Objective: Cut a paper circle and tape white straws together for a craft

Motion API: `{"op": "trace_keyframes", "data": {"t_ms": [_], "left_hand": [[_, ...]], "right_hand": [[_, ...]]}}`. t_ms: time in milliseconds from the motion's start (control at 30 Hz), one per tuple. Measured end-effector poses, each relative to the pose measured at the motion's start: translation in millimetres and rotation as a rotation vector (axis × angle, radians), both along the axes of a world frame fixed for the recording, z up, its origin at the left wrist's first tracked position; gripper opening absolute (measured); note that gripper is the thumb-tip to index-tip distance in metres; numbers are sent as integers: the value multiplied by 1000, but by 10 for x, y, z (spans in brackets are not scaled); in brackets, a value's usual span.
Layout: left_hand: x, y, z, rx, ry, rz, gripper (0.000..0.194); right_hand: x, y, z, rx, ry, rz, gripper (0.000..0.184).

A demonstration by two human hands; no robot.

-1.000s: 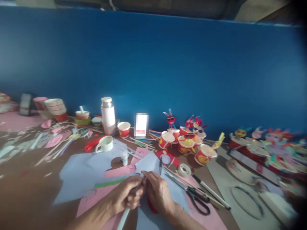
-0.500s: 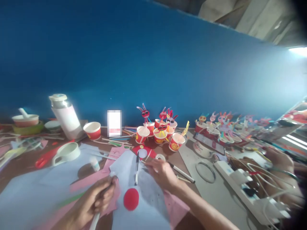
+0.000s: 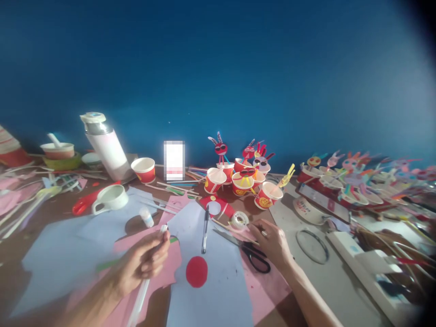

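My left hand [image 3: 150, 256] is closed around a slim white stick [image 3: 139, 302], whose tip shows above the thumb. My right hand [image 3: 270, 238] has its fingers curled down beside a roll of clear tape [image 3: 240, 220]; whatever is in them is hidden. Black-handled scissors [image 3: 255, 259] lie partly open just left of that hand. Between my hands, a red paper circle [image 3: 196, 271] and a pen [image 3: 205, 230] rest on a pale sheet of paper [image 3: 214, 295]. Beyond the pen is a red paper piece with a white circle [image 3: 214, 208].
Paper cups with decorated stick figures [image 3: 241, 181] stand along the wall, more at right. A flask [image 3: 111, 152], a red cup [image 3: 143, 170], a white mug [image 3: 111, 198] and a small glue bottle [image 3: 146, 217] are at left. A power strip [image 3: 357, 268] lies at right.
My right hand has shifted right, and the scissors have come into sight. The marker that lay beside that hand no longer shows. My left hand keeps the white stick. The view has turned.
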State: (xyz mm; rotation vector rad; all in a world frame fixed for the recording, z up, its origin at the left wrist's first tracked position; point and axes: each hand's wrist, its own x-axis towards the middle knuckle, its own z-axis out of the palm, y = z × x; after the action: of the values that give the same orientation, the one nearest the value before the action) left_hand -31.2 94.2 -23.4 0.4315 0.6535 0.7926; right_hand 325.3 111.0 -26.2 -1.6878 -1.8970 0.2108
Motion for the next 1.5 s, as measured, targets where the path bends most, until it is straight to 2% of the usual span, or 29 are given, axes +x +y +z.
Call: {"op": "trace_keyframes", "data": {"t_ms": [367,467,533,633,700,767,867,1000,1100,1267,1333,1400,1500], "left_hand": [[79,-5,13,-33,94,31,24],[57,-1,3,-57,98,48,25],[46,-14,0,-71,99,41,26],[53,-47,26,-68,125,34,31],[72,-67,65,-35,151,33,36],[93,-84,109,11,168,24,39],[112,-104,161,87,175,12,37],[119,-125,181,152,144,6,38],[125,-139,175,154,156,17,44],[144,-155,183,147,196,52,40],[147,-155,189,142,203,57,40],[142,-152,191,132,178,43,40],[124,-150,183,132,104,21,40]], "right_hand": [[-181,202,90,-18,-247,139,15],[-244,234,109,-26,-267,151,12],[-297,212,181,-30,-263,169,12],[-458,115,351,-49,-169,233,15],[-634,36,440,-104,60,317,15],[-839,-27,467,-138,248,392,15],[-1125,-67,400,-121,355,485,14],[-1373,-75,303,45,241,588,16],[-1469,-112,324,178,81,654,20],[-1519,-196,393,227,-67,713,21],[-1498,-200,388,204,-2,738,25],[-1459,-179,377,108,173,723,32],[-1407,-121,374,-214,579,566,38]]}}
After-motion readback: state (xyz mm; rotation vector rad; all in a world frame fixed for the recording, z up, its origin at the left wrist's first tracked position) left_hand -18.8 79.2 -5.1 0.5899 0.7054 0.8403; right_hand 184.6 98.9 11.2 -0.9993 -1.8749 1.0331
